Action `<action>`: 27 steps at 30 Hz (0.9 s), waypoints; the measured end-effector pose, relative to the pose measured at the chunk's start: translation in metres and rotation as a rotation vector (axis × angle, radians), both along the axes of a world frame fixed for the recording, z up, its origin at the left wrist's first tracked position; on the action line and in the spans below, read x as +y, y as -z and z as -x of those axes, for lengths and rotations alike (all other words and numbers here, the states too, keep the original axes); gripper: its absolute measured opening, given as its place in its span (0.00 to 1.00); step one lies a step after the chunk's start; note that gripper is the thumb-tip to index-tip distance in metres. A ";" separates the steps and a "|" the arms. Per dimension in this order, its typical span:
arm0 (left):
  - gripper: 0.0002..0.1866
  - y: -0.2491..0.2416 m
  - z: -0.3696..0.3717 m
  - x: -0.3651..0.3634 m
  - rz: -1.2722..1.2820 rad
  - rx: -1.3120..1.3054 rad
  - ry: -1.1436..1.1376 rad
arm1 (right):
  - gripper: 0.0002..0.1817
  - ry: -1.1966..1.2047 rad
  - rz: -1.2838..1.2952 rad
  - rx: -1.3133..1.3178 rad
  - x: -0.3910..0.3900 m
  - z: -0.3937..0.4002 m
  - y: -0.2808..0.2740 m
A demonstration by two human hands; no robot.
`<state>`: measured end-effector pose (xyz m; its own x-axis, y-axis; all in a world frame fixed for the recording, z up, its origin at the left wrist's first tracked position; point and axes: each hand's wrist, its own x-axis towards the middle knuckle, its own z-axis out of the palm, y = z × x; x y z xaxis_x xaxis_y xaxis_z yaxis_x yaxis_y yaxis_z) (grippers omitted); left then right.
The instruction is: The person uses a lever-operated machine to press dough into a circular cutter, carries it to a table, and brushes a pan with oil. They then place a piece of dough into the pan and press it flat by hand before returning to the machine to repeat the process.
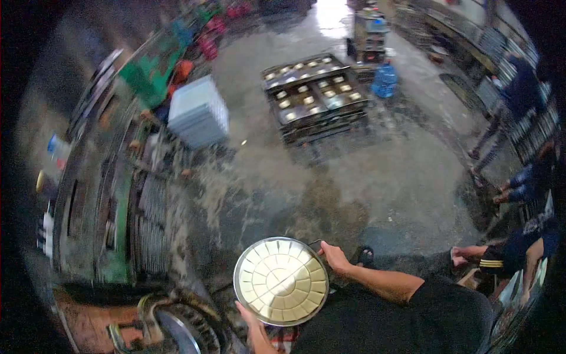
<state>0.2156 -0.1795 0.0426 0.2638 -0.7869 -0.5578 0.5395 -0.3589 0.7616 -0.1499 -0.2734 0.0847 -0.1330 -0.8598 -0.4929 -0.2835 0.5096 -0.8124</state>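
Note:
A round metal tray (237, 296) is held out in front of me at the bottom middle. It carries a pale cream slab (282, 280) scored into rings of small segments, with bright light across part of it. At the near-left rim, my left hand (252, 324) is closed on the tray, its other fingers hidden underneath. My right hand (335, 258) grips the upper-right rim with curled fingers. A thin dark thing shows by the right fingertips; I cannot make out what it is.
Ahead stands a low stack of dark trays (321, 125) with pale round pieces. Stacked light-blue crates (199, 112) and machinery (97, 206) are on the left. A blue water jug (384, 80) stands at the back. People (519, 248) sit and stand along the right. The floor looks wet.

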 end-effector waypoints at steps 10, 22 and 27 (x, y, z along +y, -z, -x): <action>0.35 -0.083 0.421 -0.224 0.102 -0.047 0.585 | 0.33 0.890 0.208 -0.235 0.047 0.357 -0.054; 0.35 -0.074 0.811 -0.343 0.081 0.194 1.228 | 0.24 1.500 0.642 -0.844 0.073 0.573 -0.195; 0.31 -0.087 0.988 -0.377 0.034 0.333 1.407 | 0.08 1.439 0.820 -0.977 0.053 0.699 -0.207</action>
